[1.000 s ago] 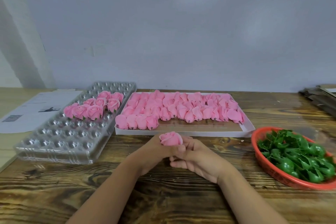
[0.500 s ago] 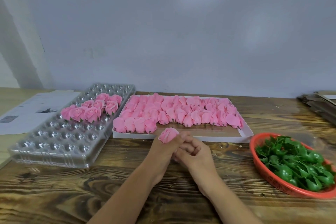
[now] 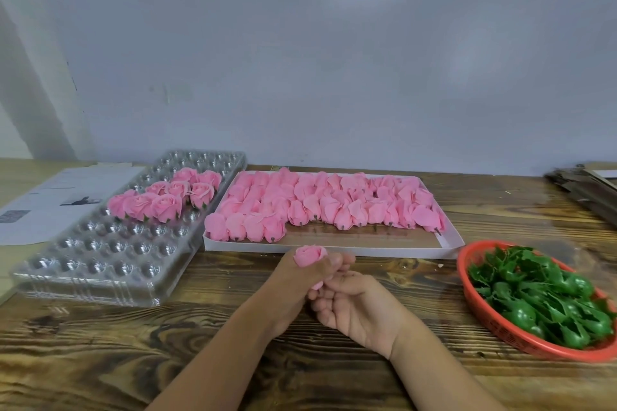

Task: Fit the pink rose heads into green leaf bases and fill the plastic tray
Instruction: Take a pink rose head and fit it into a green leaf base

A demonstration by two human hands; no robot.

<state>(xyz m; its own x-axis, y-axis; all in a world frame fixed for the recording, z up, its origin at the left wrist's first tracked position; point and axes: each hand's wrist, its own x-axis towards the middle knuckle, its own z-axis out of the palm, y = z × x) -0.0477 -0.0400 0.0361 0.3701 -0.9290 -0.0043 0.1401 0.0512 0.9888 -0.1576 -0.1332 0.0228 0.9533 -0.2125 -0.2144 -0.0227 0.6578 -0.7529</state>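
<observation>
My left hand (image 3: 297,280) grips a pink rose head (image 3: 310,254) upright over the wooden table, its petals poking out above my fingers. My right hand (image 3: 354,304) sits just beside it, palm turned up, fingers curled at the rose's lower end; any leaf base there is hidden. The clear plastic tray (image 3: 100,264) lies at the left with several finished roses (image 3: 167,200) in its far cups. A white box (image 3: 334,247) of loose pink rose heads (image 3: 320,203) is straight ahead. Green leaf bases (image 3: 541,294) fill a red basket (image 3: 500,330) at the right.
Printed paper sheets (image 3: 56,200) lie left of the tray. A stack of flat cardboard (image 3: 587,187) sits at the far right edge. A pale wall stands close behind the table.
My right hand has turned palm up and dropped a little below the left. The rose head stays in my left hand at about the same spot.
</observation>
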